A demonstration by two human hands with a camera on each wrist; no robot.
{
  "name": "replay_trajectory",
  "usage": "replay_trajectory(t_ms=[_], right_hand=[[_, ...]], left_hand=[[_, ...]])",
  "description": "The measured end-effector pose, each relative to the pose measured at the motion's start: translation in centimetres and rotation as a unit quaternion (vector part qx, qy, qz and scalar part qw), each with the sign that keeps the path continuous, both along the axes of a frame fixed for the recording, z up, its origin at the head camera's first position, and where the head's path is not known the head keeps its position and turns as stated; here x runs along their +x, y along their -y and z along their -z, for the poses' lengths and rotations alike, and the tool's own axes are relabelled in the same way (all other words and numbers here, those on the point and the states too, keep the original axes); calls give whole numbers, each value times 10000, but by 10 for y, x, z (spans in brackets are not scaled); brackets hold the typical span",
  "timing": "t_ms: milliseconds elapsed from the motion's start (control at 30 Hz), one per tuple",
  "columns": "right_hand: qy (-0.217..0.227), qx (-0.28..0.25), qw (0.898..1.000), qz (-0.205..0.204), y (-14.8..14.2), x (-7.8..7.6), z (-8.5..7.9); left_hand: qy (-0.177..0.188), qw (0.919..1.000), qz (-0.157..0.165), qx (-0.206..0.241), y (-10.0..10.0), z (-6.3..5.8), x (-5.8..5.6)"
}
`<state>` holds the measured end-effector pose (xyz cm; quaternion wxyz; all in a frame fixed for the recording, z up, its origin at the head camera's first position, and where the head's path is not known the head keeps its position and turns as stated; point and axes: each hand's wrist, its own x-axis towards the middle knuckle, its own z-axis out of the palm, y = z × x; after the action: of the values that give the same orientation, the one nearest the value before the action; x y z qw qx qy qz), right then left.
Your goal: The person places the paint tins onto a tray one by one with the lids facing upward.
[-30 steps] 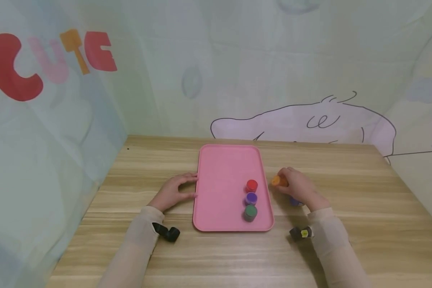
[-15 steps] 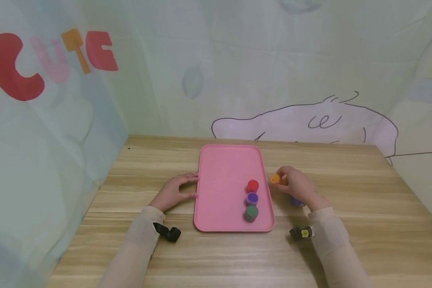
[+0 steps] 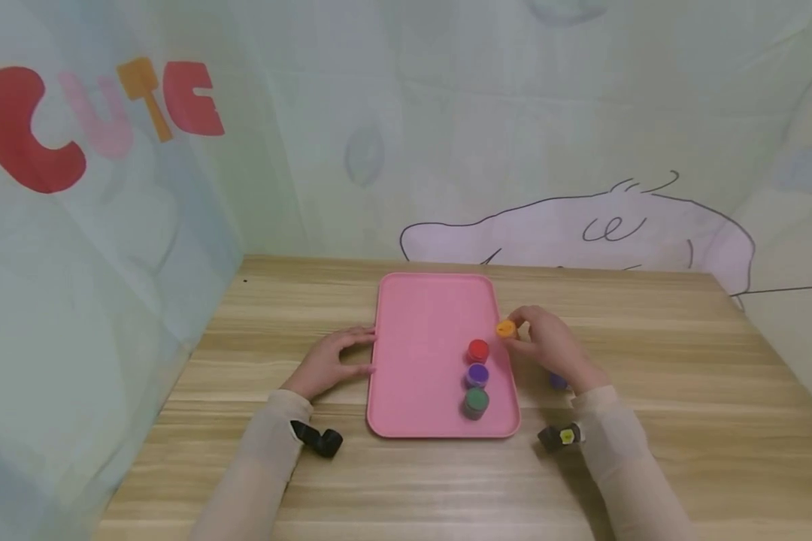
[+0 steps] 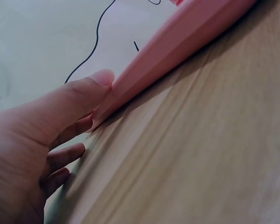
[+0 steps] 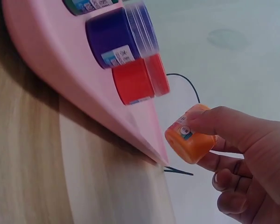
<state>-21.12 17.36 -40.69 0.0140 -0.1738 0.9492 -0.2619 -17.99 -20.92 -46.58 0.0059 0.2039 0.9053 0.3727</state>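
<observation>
My right hand [image 3: 548,344] pinches a small orange paint jar [image 5: 191,135] between thumb and fingers, at the right rim of the pink tray [image 3: 426,315]. The jar is tilted and raised in the right wrist view. Three jars stand in a row on the tray's right side: a red jar [image 3: 477,351], a purple jar [image 3: 477,376] and a green jar [image 3: 476,403]. My left hand [image 3: 328,364] rests at the tray's left edge, fingers spread. In the left wrist view its thumb [image 4: 102,77] touches the tray's side wall.
Another purple-blue jar [image 3: 559,382] stands on the wooden table [image 3: 406,481] to the right of the tray, partly hidden under my right wrist. A printed cloth [image 3: 298,150] hangs behind the table's far edge. Black wrist cameras sit on both sleeves.
My right hand has lifted the orange jar and carried it left, from the table beside the tray to the tray's right rim. My left hand has stayed at the tray's edge.
</observation>
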Motion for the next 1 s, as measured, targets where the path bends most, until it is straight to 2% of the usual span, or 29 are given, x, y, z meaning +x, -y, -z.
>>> replay_trajectory(t_ms=[433,1000], right_hand=[[159,-229,9992,-296,12,-11,8],[1012,-207,9945,-152,29,-22,14]], left_hand=[[9,10000,42,6,0,0,-1],[101,9999,20,54,1,1,0]])
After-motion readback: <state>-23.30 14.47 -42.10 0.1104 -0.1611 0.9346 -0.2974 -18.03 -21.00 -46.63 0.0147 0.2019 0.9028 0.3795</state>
